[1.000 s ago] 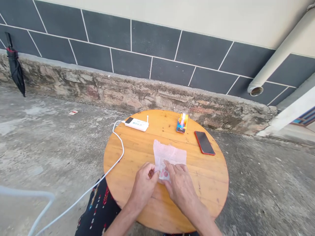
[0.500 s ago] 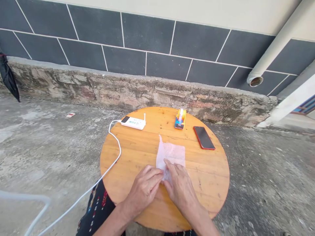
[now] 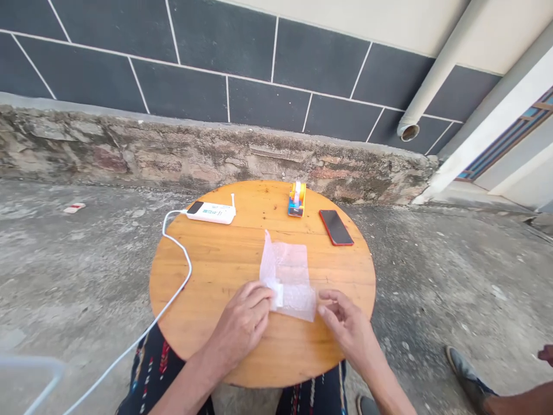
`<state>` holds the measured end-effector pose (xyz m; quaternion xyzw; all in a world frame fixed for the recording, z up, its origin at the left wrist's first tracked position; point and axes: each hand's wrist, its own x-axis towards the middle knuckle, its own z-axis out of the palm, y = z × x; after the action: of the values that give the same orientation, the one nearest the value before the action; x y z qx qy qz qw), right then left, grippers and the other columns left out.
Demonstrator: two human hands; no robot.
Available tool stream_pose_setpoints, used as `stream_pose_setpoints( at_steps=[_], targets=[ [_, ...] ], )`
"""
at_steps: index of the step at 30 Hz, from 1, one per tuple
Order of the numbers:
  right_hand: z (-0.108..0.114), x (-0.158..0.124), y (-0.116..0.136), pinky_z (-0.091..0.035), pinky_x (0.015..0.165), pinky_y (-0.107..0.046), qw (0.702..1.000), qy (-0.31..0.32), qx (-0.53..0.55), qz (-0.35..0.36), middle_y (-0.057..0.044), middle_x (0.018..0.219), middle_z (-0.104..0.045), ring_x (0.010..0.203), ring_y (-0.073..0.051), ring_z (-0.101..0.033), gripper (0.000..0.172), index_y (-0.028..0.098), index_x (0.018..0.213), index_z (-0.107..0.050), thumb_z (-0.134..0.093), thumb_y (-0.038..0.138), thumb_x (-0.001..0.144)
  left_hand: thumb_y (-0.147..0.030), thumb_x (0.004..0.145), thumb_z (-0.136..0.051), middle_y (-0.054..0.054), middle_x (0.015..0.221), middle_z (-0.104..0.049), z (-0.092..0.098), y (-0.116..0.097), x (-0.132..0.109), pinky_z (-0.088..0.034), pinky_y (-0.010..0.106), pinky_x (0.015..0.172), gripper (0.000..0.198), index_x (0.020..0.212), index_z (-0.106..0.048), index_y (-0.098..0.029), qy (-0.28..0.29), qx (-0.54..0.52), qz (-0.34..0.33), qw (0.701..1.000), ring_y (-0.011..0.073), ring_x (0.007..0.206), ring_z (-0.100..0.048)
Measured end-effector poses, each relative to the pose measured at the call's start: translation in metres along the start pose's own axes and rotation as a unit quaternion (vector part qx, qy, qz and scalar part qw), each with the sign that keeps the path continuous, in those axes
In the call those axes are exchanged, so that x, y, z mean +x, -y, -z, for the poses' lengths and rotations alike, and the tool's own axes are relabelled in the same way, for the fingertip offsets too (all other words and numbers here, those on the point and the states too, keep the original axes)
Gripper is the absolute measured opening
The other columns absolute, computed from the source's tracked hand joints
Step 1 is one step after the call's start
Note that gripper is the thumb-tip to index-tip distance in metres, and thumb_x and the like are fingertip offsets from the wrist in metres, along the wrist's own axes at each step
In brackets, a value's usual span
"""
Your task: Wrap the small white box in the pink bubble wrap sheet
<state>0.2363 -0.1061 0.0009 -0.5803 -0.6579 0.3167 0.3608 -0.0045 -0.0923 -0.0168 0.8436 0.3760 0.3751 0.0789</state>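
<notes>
A thin, pinkish see-through sheet of bubble wrap [image 3: 291, 258] lies on the round wooden table in front of me, its near part folded over. Under or within that fold shows a small white piece [image 3: 277, 295]; what it is I cannot make out. My left hand [image 3: 247, 314] pinches the fold's left end, fingers closed together. Just off the right edge of the wrap, my right hand [image 3: 344, 324] hovers with thumb and forefinger apart and nothing between them.
On the round table [image 3: 207, 340] stand a white device [image 3: 211, 212] with a white cable [image 3: 188, 259], a yellow-and-blue tape dispenser [image 3: 296, 199] and a red-edged phone [image 3: 336, 227]. Behind is a stone-based wall [image 3: 194, 153]. Another person's shoe [image 3: 466, 374] is at the lower right.
My right hand has come off the bubble wrap and moved right. The near part of the wrap now shows folded and spread rightward. The view has shifted right.
</notes>
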Motion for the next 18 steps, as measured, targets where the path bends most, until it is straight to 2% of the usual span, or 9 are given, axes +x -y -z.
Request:
stream_pose_setpoints(
  at_steps=[2, 5, 8, 10, 14, 16, 18],
  targets=[
    [0.000, -0.013, -0.012, -0.048, 0.045, -0.024, 0.988, 0.037, 0.103, -0.110, -0.007, 0.091, -0.066, 0.061, -0.016, -0.064, 0.035, 0.019, 0.109, -0.053, -0.054, 0.045, 0.085, -0.001, 0.084, -0.044, 0.006, 0.099, -0.064, -0.001, -0.001, 0.001, -0.048, 0.037, 0.090, 0.024, 0.092, -0.062, -0.016, -0.011, -0.007, 0.001, 1.000, 0.0201, 0.102, -0.053],
    [-0.010, -0.021, -0.016, -0.042, 0.036, -0.018, 0.955, 0.063, 0.223, -0.185, -0.003, 0.086, -0.064, 0.052, -0.012, -0.062, 0.051, 0.020, 0.116, -0.045, -0.060, 0.053, 0.079, 0.001, 0.082, -0.044, 0.006, 0.098, -0.064, -0.002, -0.002, 0.001, -0.049, 0.036, 0.087, 0.026, 0.092, -0.061, -0.016, -0.024, -0.011, 0.004, 1.000, 0.0197, 0.099, -0.054],
    [-0.019, -0.014, -0.010, -0.044, 0.035, -0.016, 0.941, 0.088, 0.258, -0.201, 0.000, 0.079, -0.064, 0.047, -0.010, -0.061, 0.062, 0.022, 0.124, -0.038, -0.062, 0.054, 0.077, 0.002, 0.082, -0.044, 0.006, 0.098, -0.064, -0.003, -0.004, 0.000, -0.049, 0.035, 0.087, 0.026, 0.089, -0.061, -0.016, -0.032, -0.011, 0.000, 0.999, 0.0195, 0.098, -0.054],
    [-0.021, -0.006, -0.006, -0.044, 0.034, -0.016, 0.939, 0.109, 0.254, -0.204, 0.001, 0.074, -0.065, 0.045, -0.010, -0.061, 0.062, 0.022, 0.123, -0.039, -0.063, 0.054, 0.076, 0.003, 0.081, -0.045, 0.006, 0.098, -0.063, -0.003, -0.005, -0.001, -0.049, 0.035, 0.087, 0.025, 0.089, -0.060, -0.016, -0.032, -0.010, -0.001, 0.999, 0.0195, 0.098, -0.054],
    [-0.018, 0.006, -0.002, -0.043, 0.032, -0.016, 0.936, 0.155, 0.239, -0.205, -0.001, 0.073, -0.065, 0.045, -0.010, -0.061, 0.045, 0.017, 0.095, -0.053, -0.062, 0.056, 0.075, 0.003, 0.082, -0.044, 0.006, 0.096, -0.063, -0.002, -0.006, -0.002, -0.049, 0.033, 0.085, 0.025, 0.091, -0.059, -0.016, -0.032, -0.008, -0.005, 0.999, 0.0192, 0.097, -0.055],
    [-0.016, 0.009, 0.000, -0.043, 0.032, -0.015, 0.937, 0.162, 0.235, -0.203, -0.003, 0.078, -0.065, 0.046, -0.010, -0.061, 0.043, 0.016, 0.084, -0.055, -0.063, 0.057, 0.074, 0.002, 0.083, -0.043, 0.006, 0.095, -0.063, -0.003, -0.006, -0.002, -0.049, 0.033, 0.084, 0.025, 0.091, -0.059, -0.016, -0.037, -0.011, -0.007, 0.999, 0.0191, 0.097, -0.055],
    [-0.016, 0.010, 0.004, -0.043, 0.032, -0.015, 0.939, 0.158, 0.233, -0.196, -0.005, 0.085, -0.065, 0.049, -0.010, -0.062, 0.044, 0.014, 0.083, -0.059, -0.064, 0.057, 0.072, 0.002, 0.083, -0.043, 0.006, 0.095, -0.063, -0.004, -0.004, -0.002, -0.048, 0.033, 0.084, 0.025, 0.088, -0.059, -0.016, -0.042, -0.015, -0.007, 0.999, 0.0192, 0.097, -0.055]
  ],
)
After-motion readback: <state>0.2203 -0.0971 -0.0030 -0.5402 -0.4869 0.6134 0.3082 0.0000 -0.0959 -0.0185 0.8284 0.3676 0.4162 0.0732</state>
